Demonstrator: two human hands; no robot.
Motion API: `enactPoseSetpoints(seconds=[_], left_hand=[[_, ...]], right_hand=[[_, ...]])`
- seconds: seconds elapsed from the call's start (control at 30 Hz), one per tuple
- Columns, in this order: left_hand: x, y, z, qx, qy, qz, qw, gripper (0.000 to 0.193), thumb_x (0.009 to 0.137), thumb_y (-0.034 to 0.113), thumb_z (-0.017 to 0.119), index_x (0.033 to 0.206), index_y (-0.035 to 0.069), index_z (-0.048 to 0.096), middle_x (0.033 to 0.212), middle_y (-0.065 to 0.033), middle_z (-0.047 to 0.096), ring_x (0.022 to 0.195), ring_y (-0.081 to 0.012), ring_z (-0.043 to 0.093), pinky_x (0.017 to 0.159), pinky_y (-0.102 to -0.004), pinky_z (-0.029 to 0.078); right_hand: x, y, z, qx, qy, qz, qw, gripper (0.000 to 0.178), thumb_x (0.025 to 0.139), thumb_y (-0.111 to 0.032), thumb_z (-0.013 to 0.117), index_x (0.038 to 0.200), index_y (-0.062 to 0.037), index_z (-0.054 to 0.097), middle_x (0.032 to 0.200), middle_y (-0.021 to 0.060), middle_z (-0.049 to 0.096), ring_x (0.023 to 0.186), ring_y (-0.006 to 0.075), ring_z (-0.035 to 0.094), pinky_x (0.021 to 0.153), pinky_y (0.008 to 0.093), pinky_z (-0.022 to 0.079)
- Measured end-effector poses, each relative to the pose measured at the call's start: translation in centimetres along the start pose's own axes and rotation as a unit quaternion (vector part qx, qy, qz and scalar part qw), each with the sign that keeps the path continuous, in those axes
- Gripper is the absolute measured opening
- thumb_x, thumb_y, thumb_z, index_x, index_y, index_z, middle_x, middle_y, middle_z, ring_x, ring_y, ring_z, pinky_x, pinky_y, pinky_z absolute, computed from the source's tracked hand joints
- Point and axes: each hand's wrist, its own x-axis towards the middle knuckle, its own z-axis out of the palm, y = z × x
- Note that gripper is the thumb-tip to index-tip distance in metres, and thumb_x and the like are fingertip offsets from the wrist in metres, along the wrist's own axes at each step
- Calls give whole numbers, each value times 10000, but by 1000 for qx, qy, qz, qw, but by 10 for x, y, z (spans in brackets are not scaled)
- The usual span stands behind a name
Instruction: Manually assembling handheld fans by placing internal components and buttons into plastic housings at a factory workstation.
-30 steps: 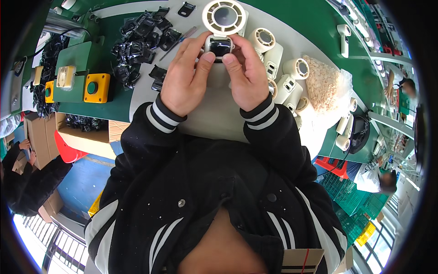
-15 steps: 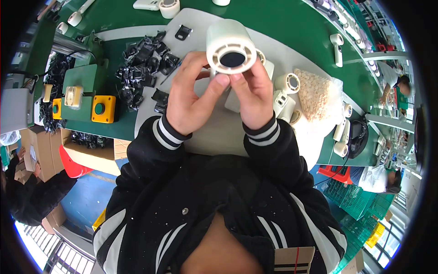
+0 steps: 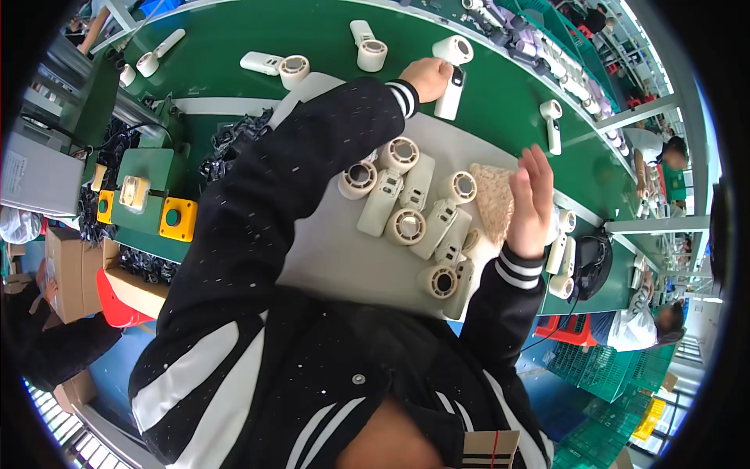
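My left hand (image 3: 428, 78) is stretched far forward over the green bench, closed on the neck of a white handheld fan (image 3: 450, 103) with a round head and a handle. The fan's handle points toward me. To the right, my right hand (image 3: 531, 205) is raised with its fingers extended, nothing in it, beside a bag of beige pellet-like pieces (image 3: 492, 202). Between my arms, several white handheld fans (image 3: 381, 205) lie in a group on the grey mat (image 3: 320, 254). My left sleeve covers part of the mat and of the black parts.
More fans lie on the green bench (image 3: 312, 35), among them one at far left (image 3: 160, 53) and one at right (image 3: 552, 127). Black plastic parts (image 3: 234, 144) are heaped at left, near a yellow box with a green button (image 3: 178, 219). Other people sit beyond the right side.
Both hands held a fan close in front of me. Now my left arm reaches far forward with a fan, while my right hand has let go and moved right. The view has shifted forward.
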Motion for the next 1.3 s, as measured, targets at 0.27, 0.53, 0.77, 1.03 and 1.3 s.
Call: enactPoseSetpoints(seconds=[0.27, 0.53, 0.77, 1.03, 1.3], left_hand=[[16, -30, -62, 554, 64, -14, 830, 402, 840, 360, 583, 1119, 73, 617, 1032, -129, 653, 840, -330, 648, 763, -449, 498], [-72, -15, -162, 329, -57, 21, 942, 377, 779, 118, 572, 1156, 115, 555, 1072, -124, 561, 883, -335, 609, 804, -406, 499], [-199, 28, -201, 238, -194, 172, 936, 477, 693, -88, 516, 1095, 163, 566, 1128, -85, 524, 906, -302, 521, 855, -383, 444], [-225, 26, -174, 92, -207, 149, 962, 421, 735, -37, 563, 1103, 166, 582, 1167, -80, 528, 965, -293, 533, 911, -396, 435], [-168, -37, -168, 464, -98, -28, 880, 357, 849, 216, 567, 1203, 174, 546, 1101, -115, 601, 966, -316, 608, 870, -424, 477]], right_hand=[[4, 44, -119, -202, 81, -6, 976, 258, 947, -88, 496, 1169, -23, 610, 1051, 121, 641, 968, 211, 588, 843, 289, 465], [20, 114, -181, -412, -48, -42, 909, 405, 804, -28, 589, 1208, -34, 599, 979, 158, 672, 855, 253, 637, 770, 301, 504], [24, 128, -180, -403, -118, -38, 907, 529, 733, -48, 711, 1243, -15, 574, 1018, 171, 674, 882, 263, 652, 751, 327, 539], [15, 101, -162, -303, 8, -72, 950, 234, 903, -39, 583, 1127, -9, 641, 943, 107, 683, 827, 204, 632, 764, 272, 512], [2, 68, -154, -5, 81, -47, 996, 146, 945, -68, 559, 1047, 1, 637, 849, 70, 624, 771, 148, 566, 757, 249, 465]])
